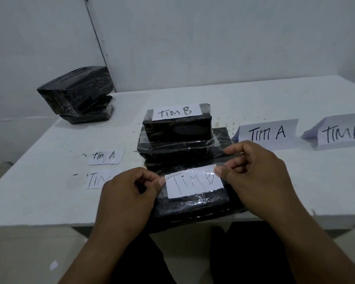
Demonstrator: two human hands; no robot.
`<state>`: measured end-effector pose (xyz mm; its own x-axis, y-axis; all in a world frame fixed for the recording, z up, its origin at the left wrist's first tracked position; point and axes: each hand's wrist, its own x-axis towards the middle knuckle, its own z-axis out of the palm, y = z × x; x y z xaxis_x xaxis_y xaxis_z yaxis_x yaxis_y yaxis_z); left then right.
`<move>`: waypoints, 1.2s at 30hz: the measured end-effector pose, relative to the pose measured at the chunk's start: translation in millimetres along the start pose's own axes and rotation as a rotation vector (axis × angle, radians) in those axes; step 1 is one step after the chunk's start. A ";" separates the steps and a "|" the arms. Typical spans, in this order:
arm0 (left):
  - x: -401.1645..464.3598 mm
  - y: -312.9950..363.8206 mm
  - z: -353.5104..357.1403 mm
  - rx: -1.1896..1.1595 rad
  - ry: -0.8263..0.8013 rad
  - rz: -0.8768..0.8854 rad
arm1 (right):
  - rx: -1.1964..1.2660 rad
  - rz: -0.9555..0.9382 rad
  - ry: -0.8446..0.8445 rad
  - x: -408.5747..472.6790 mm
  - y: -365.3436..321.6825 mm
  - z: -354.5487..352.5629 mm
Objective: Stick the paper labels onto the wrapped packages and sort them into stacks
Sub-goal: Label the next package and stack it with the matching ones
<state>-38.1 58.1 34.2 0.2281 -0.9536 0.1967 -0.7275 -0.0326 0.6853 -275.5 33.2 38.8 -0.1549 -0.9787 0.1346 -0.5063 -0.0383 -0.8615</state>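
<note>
You are working in dim, flat, bluish light with no clear source. Soft shadows sit under the black plastic-wrapped packages [178,128], whose clear film shows small streaks of glare. Your wide lens bends the white table [49,181] edge; the frame's bottom looks soft and murky.

A plain, bare packing or sorting room: a white table [254,95] against unadorned white walls [193,37], black wrapped packages [76,95] stacked at upper left, and folded paper signs [266,133] at right marking teams.
</note>
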 end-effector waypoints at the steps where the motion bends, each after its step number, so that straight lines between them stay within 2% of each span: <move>1: 0.1 -0.1 0.1 0.003 -0.001 0.002 | 0.000 -0.003 0.004 -0.8 -0.1 0.4; 13: -1.4 0.9 -0.5 -0.097 0.040 -0.024 | -0.014 0.005 -0.013 -0.1 -2.6 0.4; 21: -5.9 2.0 0.6 -0.071 0.035 -0.060 | -0.052 0.004 -0.009 -1.3 -4.9 2.6; 27: -3.1 -2.3 -3.7 0.017 0.052 -0.077 | -0.117 -0.044 0.044 -9.4 -7.6 5.3; 31: -8.1 -0.3 -4.6 0.107 0.102 -0.020 | -0.206 -0.117 0.104 -15.1 -9.0 11.7; 36: -7.7 -11.0 -6.9 0.020 0.120 -0.085 | -0.243 -0.164 0.136 -17.3 -4.1 13.3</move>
<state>-27.4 67.9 29.9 0.3647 -0.9043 0.2218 -0.7144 -0.1190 0.6896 -259.5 47.6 33.5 -0.1578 -0.9270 0.3403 -0.7188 -0.1284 -0.6833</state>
